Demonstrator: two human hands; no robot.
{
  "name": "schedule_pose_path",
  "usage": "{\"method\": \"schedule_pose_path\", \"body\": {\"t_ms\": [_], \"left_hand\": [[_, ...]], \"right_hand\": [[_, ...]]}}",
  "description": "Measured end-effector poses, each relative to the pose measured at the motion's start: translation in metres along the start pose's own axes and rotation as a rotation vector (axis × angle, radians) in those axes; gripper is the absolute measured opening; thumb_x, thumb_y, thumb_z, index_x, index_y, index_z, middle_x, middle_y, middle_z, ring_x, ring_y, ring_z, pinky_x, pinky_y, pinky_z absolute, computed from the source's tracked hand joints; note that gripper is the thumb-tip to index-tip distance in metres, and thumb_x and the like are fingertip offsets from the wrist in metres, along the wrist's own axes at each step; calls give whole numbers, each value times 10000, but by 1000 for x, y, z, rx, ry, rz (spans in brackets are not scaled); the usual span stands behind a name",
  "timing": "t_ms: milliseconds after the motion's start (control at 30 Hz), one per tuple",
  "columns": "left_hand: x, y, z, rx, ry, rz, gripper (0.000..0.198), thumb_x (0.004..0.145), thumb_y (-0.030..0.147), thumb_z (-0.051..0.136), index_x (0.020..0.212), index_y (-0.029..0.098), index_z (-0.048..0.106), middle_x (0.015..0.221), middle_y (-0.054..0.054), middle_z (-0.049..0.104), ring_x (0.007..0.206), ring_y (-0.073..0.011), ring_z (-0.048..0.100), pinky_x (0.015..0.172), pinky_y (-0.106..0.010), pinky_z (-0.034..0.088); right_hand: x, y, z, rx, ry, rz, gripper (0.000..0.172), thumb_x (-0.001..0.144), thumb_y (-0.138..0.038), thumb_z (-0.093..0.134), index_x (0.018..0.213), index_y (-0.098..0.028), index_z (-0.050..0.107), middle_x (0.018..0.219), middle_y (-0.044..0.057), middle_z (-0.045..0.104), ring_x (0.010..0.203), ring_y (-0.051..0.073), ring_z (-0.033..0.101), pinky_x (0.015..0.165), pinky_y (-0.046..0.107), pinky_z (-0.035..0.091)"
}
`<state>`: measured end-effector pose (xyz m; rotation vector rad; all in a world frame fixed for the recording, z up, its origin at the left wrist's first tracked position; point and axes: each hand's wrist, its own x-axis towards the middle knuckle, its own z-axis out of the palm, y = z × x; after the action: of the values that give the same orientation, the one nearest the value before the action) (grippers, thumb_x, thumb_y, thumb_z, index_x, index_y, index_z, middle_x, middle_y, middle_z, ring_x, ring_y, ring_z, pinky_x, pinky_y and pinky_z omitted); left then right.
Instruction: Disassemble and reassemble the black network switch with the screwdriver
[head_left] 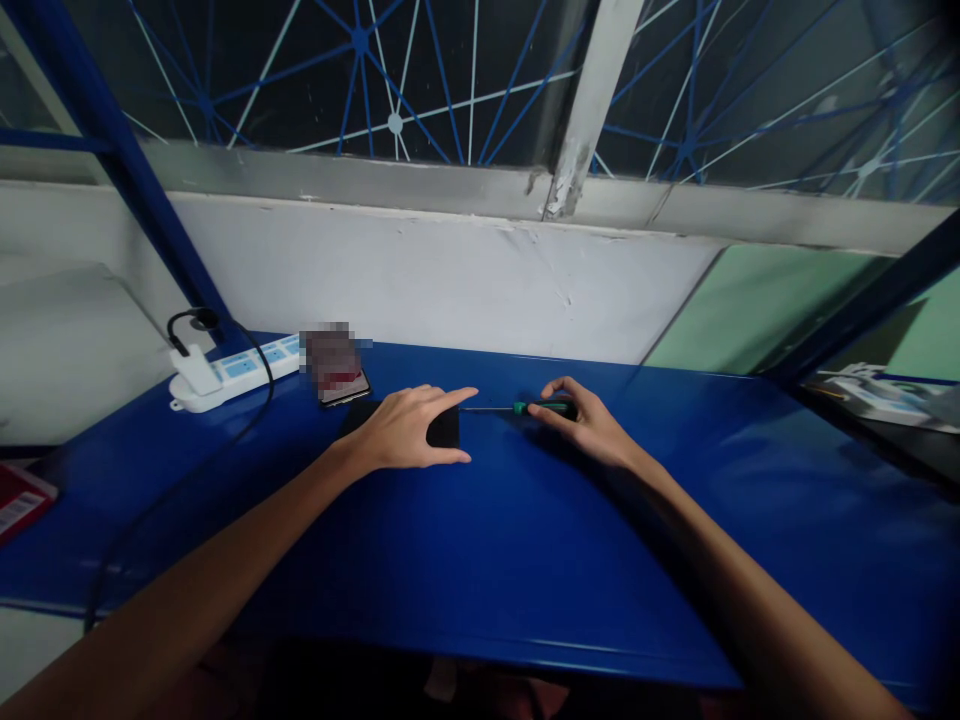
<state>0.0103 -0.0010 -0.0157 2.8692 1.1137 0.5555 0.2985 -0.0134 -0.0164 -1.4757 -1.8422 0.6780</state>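
Observation:
My left hand [401,427] lies over a flat black box [444,429] on the blue table. Its thumb and index finger stretch along the box's near and far sides, past its right end; the palm hides much of the box. In my right hand [589,425] is a screwdriver [520,408] with a green and black handle, held level between thumb and fingers. Its thin shaft points left, and the tip meets or nearly meets the box's right end; I cannot tell whether they touch.
Behind my left hand lies a phone [346,392], partly blurred out. A white power strip [240,375] with a plugged-in adapter and black cable [264,385] stands at the back left. A red item [26,500] sits at the left edge of the blue table [465,560]. Blue posts flank both sides.

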Motion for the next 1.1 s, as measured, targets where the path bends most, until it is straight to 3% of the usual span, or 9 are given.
{"method": "schedule_pose_path", "body": {"t_ms": [133, 333, 433, 567, 1100], "left_hand": [[0, 1, 1, 21, 8, 16, 830, 795, 657, 612, 1479, 259, 363, 1027, -90, 658, 914, -248, 616, 770, -361, 492], [1, 2, 3, 31, 11, 28, 830, 809, 685, 571, 1473, 227, 376, 1125, -115, 645, 990, -261, 604, 824, -381, 488], [1, 3, 5, 52, 15, 33, 829, 814, 703, 554, 1466, 218, 388, 1143, -121, 646, 1010, -265, 608, 843, -391, 489], [1, 5, 3, 71, -1, 27, 826, 823, 713, 536, 1466, 215, 389, 1138, -125, 653, 1002, -262, 613, 835, -385, 492], [0, 2, 5, 33, 1, 35, 820, 826, 696, 547, 1479, 234, 364, 1170, -116, 642, 1015, -259, 606, 838, -372, 479]], "right_hand": [[2, 4, 0, 14, 16, 3, 376, 802, -578, 630, 829, -217, 530, 612, -31, 511, 527, 125, 407, 500, 270, 307], [2, 3, 3, -160, 53, -23, 476, 878, -624, 486, 710, -193, 596, 574, -14, 476, 544, 136, 403, 515, 281, 283], [1, 1, 1, -160, 53, -45, 467, 923, -601, 413, 757, -201, 587, 599, -14, 499, 552, 138, 410, 528, 278, 297], [2, 3, -3, -57, -8, -17, 368, 840, -568, 584, 934, -214, 558, 707, -9, 582, 570, 134, 429, 538, 270, 331], [3, 2, -4, -134, -42, 1, 446, 873, -605, 500, 755, -187, 605, 607, -6, 508, 560, 135, 430, 523, 277, 303]]}}
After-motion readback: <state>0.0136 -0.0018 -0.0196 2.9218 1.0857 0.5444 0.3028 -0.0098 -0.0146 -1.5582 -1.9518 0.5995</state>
